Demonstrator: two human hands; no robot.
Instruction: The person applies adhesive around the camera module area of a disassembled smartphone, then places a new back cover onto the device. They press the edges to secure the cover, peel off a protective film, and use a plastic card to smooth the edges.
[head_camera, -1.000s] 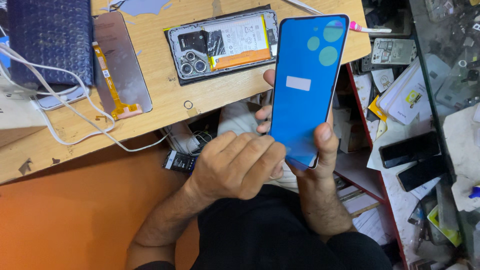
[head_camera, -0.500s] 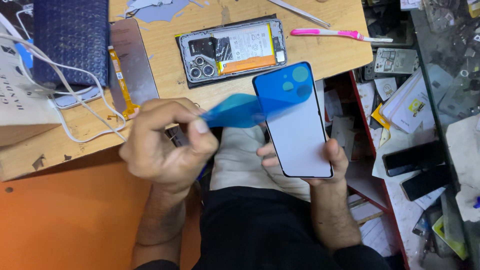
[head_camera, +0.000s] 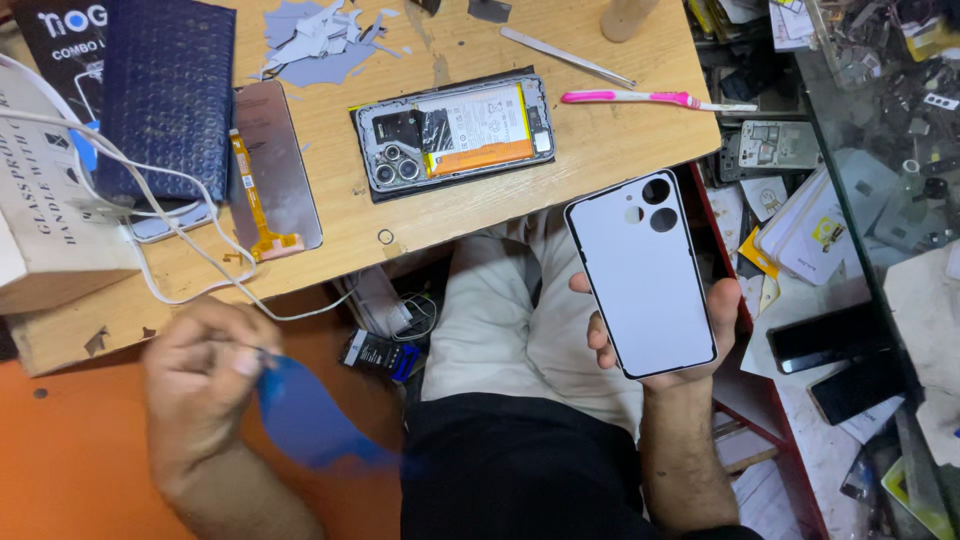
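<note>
In right hand (head_camera: 690, 330) | white back cover (head_camera: 640, 285), bare, camera holes, upright

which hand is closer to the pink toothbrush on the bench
Right. The right hand, holding the white back cover, is below the pink toothbrush, apart from it. The left hand, pinching the blue film, is far off toward the lower left.

This is a phone repair workshop. An opened phone (head_camera: 455, 135) with its battery and cameras bared lies on a scarred wooden bench (head_camera: 600, 150), beside a loose screen panel (head_camera: 275, 165), tweezers (head_camera: 565, 57) and scraps of film. Spare phones and parts crowd the shelf (head_camera: 830, 250) alongside.
</note>
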